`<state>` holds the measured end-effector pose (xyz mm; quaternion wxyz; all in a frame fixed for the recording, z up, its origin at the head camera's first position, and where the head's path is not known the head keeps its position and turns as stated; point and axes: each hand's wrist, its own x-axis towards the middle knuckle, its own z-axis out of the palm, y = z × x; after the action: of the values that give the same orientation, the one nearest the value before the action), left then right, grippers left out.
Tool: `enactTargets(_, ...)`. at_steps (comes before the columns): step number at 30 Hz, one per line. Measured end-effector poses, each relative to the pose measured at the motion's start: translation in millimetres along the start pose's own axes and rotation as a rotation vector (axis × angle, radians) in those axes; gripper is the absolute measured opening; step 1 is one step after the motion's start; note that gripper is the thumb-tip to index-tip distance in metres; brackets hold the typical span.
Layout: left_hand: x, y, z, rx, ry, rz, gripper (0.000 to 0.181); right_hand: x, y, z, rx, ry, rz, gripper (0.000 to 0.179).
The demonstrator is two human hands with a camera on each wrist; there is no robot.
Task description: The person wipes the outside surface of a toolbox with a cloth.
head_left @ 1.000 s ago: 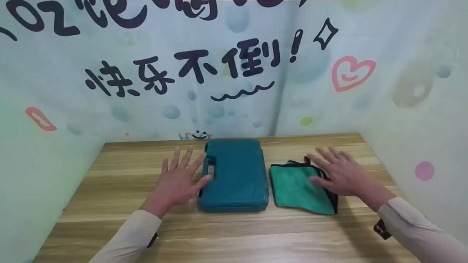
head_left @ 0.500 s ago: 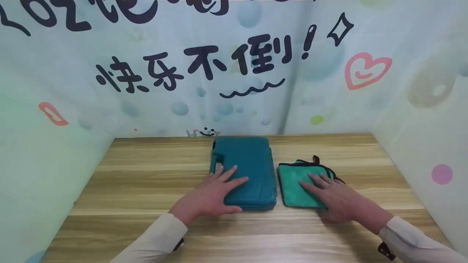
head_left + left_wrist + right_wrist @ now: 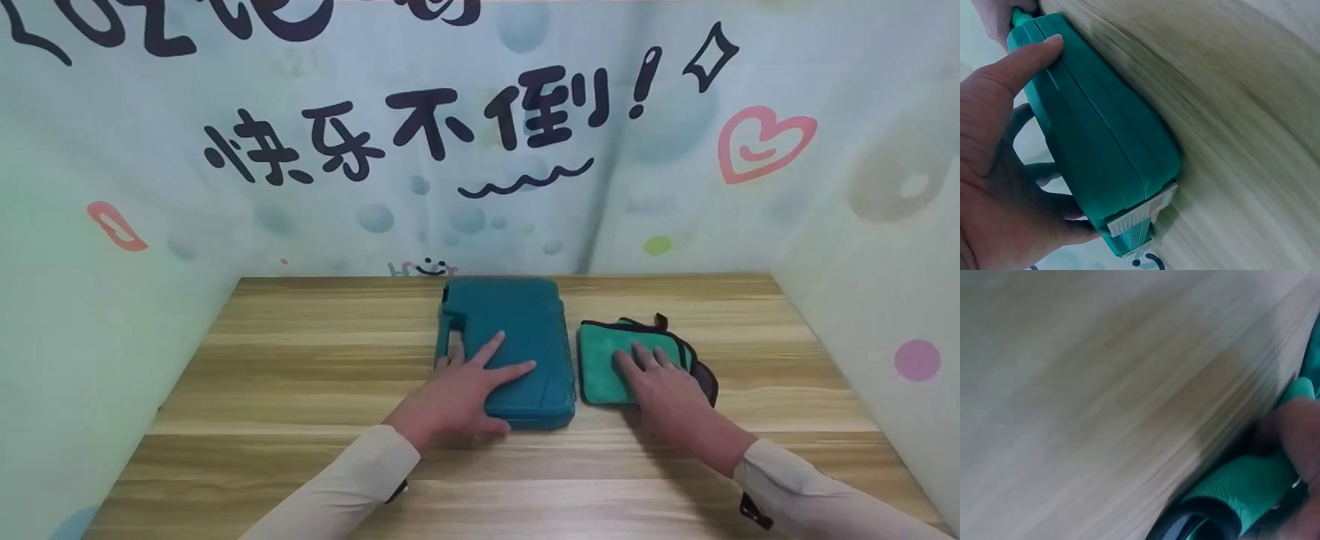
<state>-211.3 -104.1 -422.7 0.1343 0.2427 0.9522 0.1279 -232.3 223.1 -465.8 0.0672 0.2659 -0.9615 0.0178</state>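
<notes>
A flat teal plastic carrying case lies on the table, its built-in handle on the left side. My left hand rests on its near left part with fingers spread over the top. In the left wrist view the thumb touches the seamed side of the case, and pale latches show at one end. To the right, a green cloth pouch with black edging lies under my right hand, which grips its near edge. The right wrist view shows the pouch bent up at the thumb.
The wood-grain table runs back to a printed curtain with dark lettering and a pink heart. Pale side walls flank the table on the right and left. A narrow gap separates case and pouch.
My left hand has come down rightward onto the case. My right hand has lowered onto the pouch, taken hold of its near edge and shifted it slightly. The head view has tilted and moved a little.
</notes>
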Motion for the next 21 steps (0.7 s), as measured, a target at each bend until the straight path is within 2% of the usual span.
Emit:
enactTargets(3, 2.1, 2.0, 1.0, 0.000, -0.002, 0.007, 0.087, 4.5, 6.4, -3.0, 0.024, -0.004, 0.024, 0.059)
enactTargets(5, 3.5, 3.5, 1.8, 0.004, -0.005, 0.013, 0.086, 7.5, 15.1, -7.8, 0.091, 0.004, 0.043, 0.056)
enactTargets(9, 6.6, 6.9, 2.7, 0.005, -0.014, 0.019, 0.085, 14.3, 38.1, -24.8, 0.355, 0.085, 0.123, 0.055)
enactTargets(11, 8.4, 8.6, 3.2, 0.006, -0.016, 0.023, 0.084, 18.9, 48.6, -35.2, 0.501, 0.136, 0.186, 0.048)
enactTargets(14, 10.6, 10.7, 4.0, -0.003, -0.016, 0.028, 0.083, 26.7, 58.1, -50.2, 0.727, 0.179, 0.332, 0.030)
enactTargets(17, 13.4, 13.2, 4.8, -0.005, -0.014, 0.036, 0.083, 37.5, 61.5, -60.5, 0.911, 0.230, 0.428, 0.027)
enactTargets(19, 15.7, 15.3, 5.3, 0.004, -0.011, 0.043, 0.083, 45.6, 61.5, -64.4, 0.987, 0.271, 0.444, 0.031)
enactTargets(21, 18.2, 18.6, 5.4, 0.011, -0.008, 0.051, 0.083, 54.9, 60.4, -65.4, 1.022, 0.312, 0.410, 0.032)
